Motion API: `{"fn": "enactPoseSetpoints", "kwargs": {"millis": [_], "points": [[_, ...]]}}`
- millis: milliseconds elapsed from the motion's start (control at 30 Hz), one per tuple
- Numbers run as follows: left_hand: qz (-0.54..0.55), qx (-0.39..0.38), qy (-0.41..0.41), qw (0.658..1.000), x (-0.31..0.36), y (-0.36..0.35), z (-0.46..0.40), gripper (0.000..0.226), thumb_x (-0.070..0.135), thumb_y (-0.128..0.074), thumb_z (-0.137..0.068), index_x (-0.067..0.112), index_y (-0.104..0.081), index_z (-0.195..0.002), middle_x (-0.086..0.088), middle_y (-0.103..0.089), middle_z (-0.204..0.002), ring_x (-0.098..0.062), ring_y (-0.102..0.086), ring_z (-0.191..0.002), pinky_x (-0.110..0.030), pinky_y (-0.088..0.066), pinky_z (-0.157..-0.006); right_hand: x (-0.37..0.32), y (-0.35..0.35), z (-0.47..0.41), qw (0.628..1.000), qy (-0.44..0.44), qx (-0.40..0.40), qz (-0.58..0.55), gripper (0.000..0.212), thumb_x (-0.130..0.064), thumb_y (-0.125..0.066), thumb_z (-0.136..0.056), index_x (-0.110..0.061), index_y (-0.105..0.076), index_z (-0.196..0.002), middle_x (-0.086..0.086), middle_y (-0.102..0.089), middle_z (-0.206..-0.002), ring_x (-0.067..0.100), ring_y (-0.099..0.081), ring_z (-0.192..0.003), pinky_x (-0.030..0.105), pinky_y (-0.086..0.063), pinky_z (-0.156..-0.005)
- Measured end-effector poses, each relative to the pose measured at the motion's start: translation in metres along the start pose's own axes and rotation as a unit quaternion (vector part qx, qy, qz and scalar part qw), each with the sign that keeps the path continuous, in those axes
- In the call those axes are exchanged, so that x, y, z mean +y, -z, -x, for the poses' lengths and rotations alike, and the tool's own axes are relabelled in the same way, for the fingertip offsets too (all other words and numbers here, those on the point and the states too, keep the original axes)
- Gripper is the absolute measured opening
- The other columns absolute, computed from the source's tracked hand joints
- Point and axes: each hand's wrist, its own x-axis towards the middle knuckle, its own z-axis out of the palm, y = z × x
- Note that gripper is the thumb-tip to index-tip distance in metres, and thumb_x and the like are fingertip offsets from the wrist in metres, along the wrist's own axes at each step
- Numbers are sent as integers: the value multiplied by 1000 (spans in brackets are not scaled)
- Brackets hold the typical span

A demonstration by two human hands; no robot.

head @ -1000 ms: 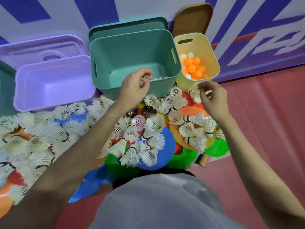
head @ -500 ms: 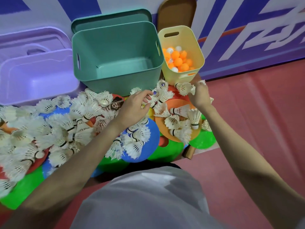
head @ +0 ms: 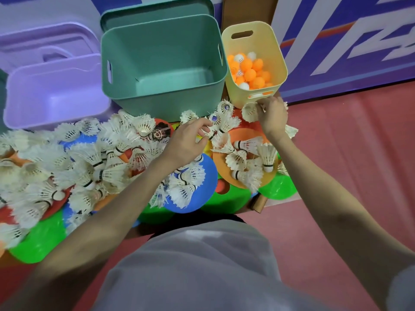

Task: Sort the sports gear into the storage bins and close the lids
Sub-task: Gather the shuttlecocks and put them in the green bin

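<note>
We take the green bin [head: 161, 63] as landmark. Left hand [head: 187, 142] in front of it, fingers curled, pinching a shuttlecock [head: 213, 133] by the feathers; right hand [head: 272, 115], front-right of it, grips another shuttlecock [head: 250, 110]. We'd lift both by the skirts, drop into the bin. Pinched shuttlecock's long axis looks diagonal, cork pointing bin-ward; not certain.

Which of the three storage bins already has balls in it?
The small yellow bin on the right, holding orange and white balls. The green bin in the middle and the purple bin on the left show bare bottoms.
</note>
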Motion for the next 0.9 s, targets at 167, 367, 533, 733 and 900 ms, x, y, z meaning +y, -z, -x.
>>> {"fn": "enactPoseSetpoints", "kwargs": {"millis": [167, 367, 533, 733, 900], "points": [[7, 10, 15, 1000, -5, -1, 0, 37, 12, -61, -89, 13, -54, -125, -2, -62, -113, -15, -60, -100, -41, -50, -89, -24, 19, 41, 981, 23, 92, -169, 20, -21, -54, -93, -8, -67, -85, 6, -63, -80, 20, -54, -74, 28, -35, -64], [17, -24, -3, 1000, -4, -2, 9, 80, 29, -79, -77, 16, -37, -145, -1, -50, -141, -12, -47, -126, -28, -36, -104, -48, 32, 107, 939, -23, 31, -341, 9, -16, -63, -89, -11, -71, -88, -6, -65, -76, 3, -56, -66, 20, -44, -62], [49, -51, -16, 997, -4, -16, 17, 78, 32, -81, -74, 21, -44, -141, 6, -54, -137, -7, -48, -127, -28, -38, -107, -50, 37, 127, 921, -69, -29, -381, 7, -12, -68, -87, -8, -73, -84, -2, -66, -70, 1, -54, -60, 13, -42, -59], [59, -39, -42, 997, 12, -31, 15, 50, 29, -76, -81, 13, -59, -125, 2, -67, -113, -10, -60, -102, -34, -48, -87, -37, 48, 119, 920, -39, -88, -381, 12, -13, -64, -90, -8, -73, -85, 4, -69, -73, 5, -59, -58, 18, -46, -58], [54, -11, -29, 998, 17, -36, 9, 57, 31, -77, -79, 7, -57, -127, 4, -64, -111, -8, -56, -94, -26, -47, -87, 17, 53, 85, 957, -109, 31, -267, 14, -12, -58, -88, -8, -71, -87, 7, -71, -78, 19, -67, -71, 27, -50, -67]]}}
